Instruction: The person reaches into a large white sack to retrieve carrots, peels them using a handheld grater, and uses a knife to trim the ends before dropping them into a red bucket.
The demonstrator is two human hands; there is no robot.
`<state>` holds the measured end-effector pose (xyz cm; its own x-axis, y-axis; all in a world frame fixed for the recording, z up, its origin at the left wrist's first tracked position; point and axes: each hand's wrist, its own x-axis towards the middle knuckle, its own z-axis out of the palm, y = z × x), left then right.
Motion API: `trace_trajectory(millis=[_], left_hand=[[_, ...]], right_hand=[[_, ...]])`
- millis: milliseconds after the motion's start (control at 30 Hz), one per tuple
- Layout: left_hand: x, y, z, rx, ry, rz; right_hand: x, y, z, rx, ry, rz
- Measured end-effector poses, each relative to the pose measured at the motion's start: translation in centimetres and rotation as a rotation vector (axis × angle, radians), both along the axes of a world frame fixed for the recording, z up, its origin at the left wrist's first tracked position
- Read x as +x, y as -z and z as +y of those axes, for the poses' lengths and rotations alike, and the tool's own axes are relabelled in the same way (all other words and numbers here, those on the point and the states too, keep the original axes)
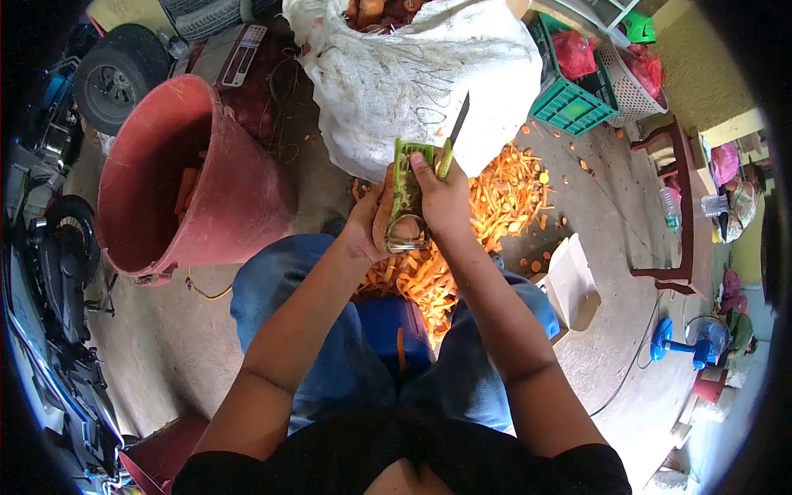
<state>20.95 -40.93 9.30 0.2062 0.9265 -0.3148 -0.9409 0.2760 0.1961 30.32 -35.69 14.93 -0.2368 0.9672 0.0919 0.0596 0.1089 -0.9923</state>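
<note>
My left hand (363, 224) is closed around a carrot (383, 210) held lengthwise over the peelings. In my right hand (444, 198) is a green peeler (404, 177), its metal blade end lying against the carrot. A knife (459, 120) with a green handle also sticks out of my right hand, blade pointing away from me. Orange carrot peelings (503, 194) form a heap on the floor below and beyond my hands. Part of the carrot is hidden behind the peeler and fingers.
A large white sack (412, 91) with carrots in its mouth stands ahead. To the left is a red tub (239, 181) with carrots inside. Right of my knee lies an open cardboard box (569, 285). A green crate (577, 107) and a blue fan (681, 345) are farther right.
</note>
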Motion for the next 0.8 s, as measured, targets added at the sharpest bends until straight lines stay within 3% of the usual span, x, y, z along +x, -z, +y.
trace_trajectory(millis=[133,200,267,300,333,400,467,500,667,733,800], left_hand=[[0.1,-1.3,-0.5,-0.036,0.003,-0.066],[-0.2,-1.1,-0.9,-0.066,0.044,-0.046],[-0.5,0.0,-1.3,0.014,0.312,0.077],[-0.2,-0.7,-1.5,0.015,0.315,0.077],[0.3,-2.2,-1.9,-0.052,0.371,0.206],[0.5,-4.0,-2.1,-0.121,0.422,0.329],[-0.4,-4.7,-1.5,-0.155,0.319,0.358],[-1.5,-4.3,-1.5,-0.064,0.399,0.325],[-2.3,-0.7,-0.4,-0.133,0.208,0.305],[-2.3,0.2,0.0,-0.147,0.081,0.294],[-1.9,-2.2,0.1,-0.179,0.055,0.302]], right_hand=[[-0.2,0.4,-0.4,0.044,0.022,0.061],[0.1,0.1,-0.5,0.137,0.106,-0.152],[0.4,1.6,1.8,0.18,0.278,-0.071],[1.3,2.5,3.9,0.151,0.337,-0.136],[2.3,1.1,5.2,-0.156,0.38,-0.216],[3.7,2.8,7.3,0.149,0.521,-0.203],[4.5,2.9,8.4,0.081,0.597,-0.066],[4.5,3.2,8.5,0.083,0.598,-0.064],[1.1,-1.2,3.8,-0.122,0.301,0.07],[-0.5,-2.1,1.3,-0.043,0.058,0.036],[-1.6,0.3,0.3,0.129,-0.055,0.007]])
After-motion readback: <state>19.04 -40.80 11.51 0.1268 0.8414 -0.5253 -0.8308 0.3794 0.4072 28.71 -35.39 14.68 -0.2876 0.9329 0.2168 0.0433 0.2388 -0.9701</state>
